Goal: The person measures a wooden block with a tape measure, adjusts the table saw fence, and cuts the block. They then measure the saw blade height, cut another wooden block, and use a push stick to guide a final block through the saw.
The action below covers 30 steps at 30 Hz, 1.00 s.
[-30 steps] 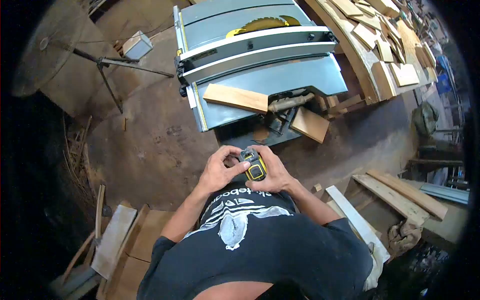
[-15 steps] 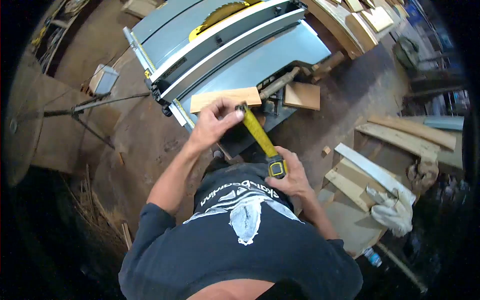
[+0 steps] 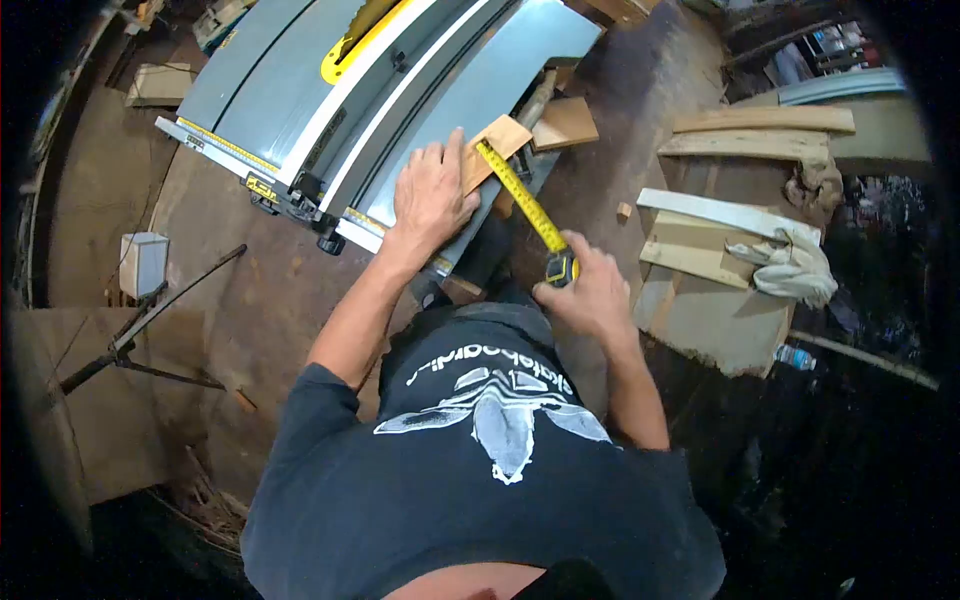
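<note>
My left hand (image 3: 432, 195) lies flat on a wooden board (image 3: 500, 140) resting on the grey table saw (image 3: 400, 90). The hand presses the hooked end of a yellow tape blade (image 3: 520, 198) against the board. The blade runs diagonally back to the yellow and black tape measure case (image 3: 562, 268), which my right hand (image 3: 592, 295) grips near my waist. Most of the board is hidden under my left hand.
The saw's yellow blade guard (image 3: 352, 45) and fence rail sit at the far side. A second wood piece (image 3: 566, 122) lies right of the saw. Planks, a white strip and a rag (image 3: 785, 265) are stacked at right. A tripod stand (image 3: 140, 335) and grey box (image 3: 143, 263) stand at left.
The tape has been drawn out of the case. My left hand carried its end forward onto the board on the saw table, while my right hand kept the case near my body.
</note>
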Each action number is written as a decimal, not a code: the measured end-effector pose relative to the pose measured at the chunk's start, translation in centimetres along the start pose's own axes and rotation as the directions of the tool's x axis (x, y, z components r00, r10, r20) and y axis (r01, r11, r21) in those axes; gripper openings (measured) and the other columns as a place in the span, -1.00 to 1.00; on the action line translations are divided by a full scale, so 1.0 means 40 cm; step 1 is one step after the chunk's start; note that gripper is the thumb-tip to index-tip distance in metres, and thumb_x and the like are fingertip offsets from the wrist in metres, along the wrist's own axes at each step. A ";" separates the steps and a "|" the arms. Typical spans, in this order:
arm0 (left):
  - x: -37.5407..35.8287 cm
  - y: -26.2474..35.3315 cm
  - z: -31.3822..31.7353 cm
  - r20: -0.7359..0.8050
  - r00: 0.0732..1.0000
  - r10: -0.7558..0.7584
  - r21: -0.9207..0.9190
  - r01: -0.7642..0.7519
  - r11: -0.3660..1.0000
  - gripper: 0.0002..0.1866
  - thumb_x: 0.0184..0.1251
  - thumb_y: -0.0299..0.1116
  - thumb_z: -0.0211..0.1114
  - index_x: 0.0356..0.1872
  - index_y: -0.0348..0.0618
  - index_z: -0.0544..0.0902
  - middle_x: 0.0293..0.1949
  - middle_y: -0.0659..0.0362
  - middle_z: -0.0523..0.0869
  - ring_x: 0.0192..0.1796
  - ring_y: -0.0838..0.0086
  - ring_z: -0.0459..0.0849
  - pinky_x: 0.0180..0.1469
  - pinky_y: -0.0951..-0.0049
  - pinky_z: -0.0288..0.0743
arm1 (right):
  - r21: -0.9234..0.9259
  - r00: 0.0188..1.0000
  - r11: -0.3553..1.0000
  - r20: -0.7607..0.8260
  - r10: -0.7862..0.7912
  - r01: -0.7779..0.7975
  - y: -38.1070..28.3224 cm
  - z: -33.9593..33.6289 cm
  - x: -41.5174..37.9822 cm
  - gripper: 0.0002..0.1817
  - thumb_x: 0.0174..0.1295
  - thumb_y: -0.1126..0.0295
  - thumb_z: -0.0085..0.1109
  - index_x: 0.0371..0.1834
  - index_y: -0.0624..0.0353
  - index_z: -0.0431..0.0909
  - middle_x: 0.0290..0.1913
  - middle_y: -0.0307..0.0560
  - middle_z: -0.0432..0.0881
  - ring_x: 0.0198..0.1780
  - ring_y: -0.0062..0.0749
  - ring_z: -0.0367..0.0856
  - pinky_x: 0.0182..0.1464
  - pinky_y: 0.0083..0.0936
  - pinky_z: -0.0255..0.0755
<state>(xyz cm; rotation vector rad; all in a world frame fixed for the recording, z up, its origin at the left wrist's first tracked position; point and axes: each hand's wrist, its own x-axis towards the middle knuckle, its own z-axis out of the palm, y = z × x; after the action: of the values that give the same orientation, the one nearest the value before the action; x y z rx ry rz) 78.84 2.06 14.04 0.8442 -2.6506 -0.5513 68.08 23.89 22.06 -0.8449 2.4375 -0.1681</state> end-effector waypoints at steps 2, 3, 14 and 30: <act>-0.005 -0.001 -0.007 -0.011 1.000 0.012 -0.016 -0.012 1.000 -0.12 -0.01 -0.23 0.55 0.41 -0.17 0.39 -0.06 -0.05 0.60 -0.03 0.03 0.60 0.04 0.08 0.54 | -0.034 1.000 0.999 -0.016 -0.015 0.015 -0.012 -0.009 0.007 -0.15 -0.12 0.02 0.41 0.38 -0.09 0.45 0.09 0.16 0.65 0.19 0.12 0.57 0.23 0.01 0.49; -0.004 0.001 -0.008 -0.006 1.000 0.004 -0.019 -0.004 1.000 -0.11 -0.01 -0.23 0.56 0.42 -0.17 0.39 -0.04 -0.05 0.60 0.00 0.03 0.59 0.06 0.08 0.54 | -0.031 1.000 1.000 -0.029 -0.003 0.002 -0.017 -0.018 0.006 -0.15 -0.12 0.02 0.41 0.38 -0.09 0.45 0.09 0.16 0.65 0.19 0.12 0.57 0.23 0.01 0.49; -0.003 -0.012 0.004 0.025 1.000 0.017 -0.040 -0.016 0.999 -0.15 -0.01 -0.24 0.51 0.41 -0.12 0.41 0.06 -0.03 0.62 0.05 0.01 0.59 0.07 0.03 0.53 | 0.000 0.997 1.000 0.071 0.018 -0.018 -0.027 -0.056 0.019 -0.10 -0.15 -0.01 0.39 0.39 -0.02 0.45 0.14 0.16 0.69 0.20 0.08 0.64 0.25 -0.12 0.48; 0.005 -0.004 -0.007 0.076 0.997 -0.033 -0.111 0.042 0.993 -0.20 0.05 -0.24 0.44 0.42 0.01 0.40 0.08 -0.03 0.62 0.10 -0.04 0.57 0.12 -0.01 0.49 | 0.076 0.988 0.994 0.131 -0.082 0.073 0.028 -0.071 0.063 -0.09 -0.22 -0.03 0.45 0.33 0.05 0.52 0.09 0.18 0.71 0.15 0.05 0.67 0.21 -0.16 0.52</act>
<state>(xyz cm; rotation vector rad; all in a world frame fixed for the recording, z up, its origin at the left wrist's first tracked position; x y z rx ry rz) 78.88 1.76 14.24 0.8572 -2.6456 -0.7481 64.31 23.09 22.95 -0.8909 2.2623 -0.2181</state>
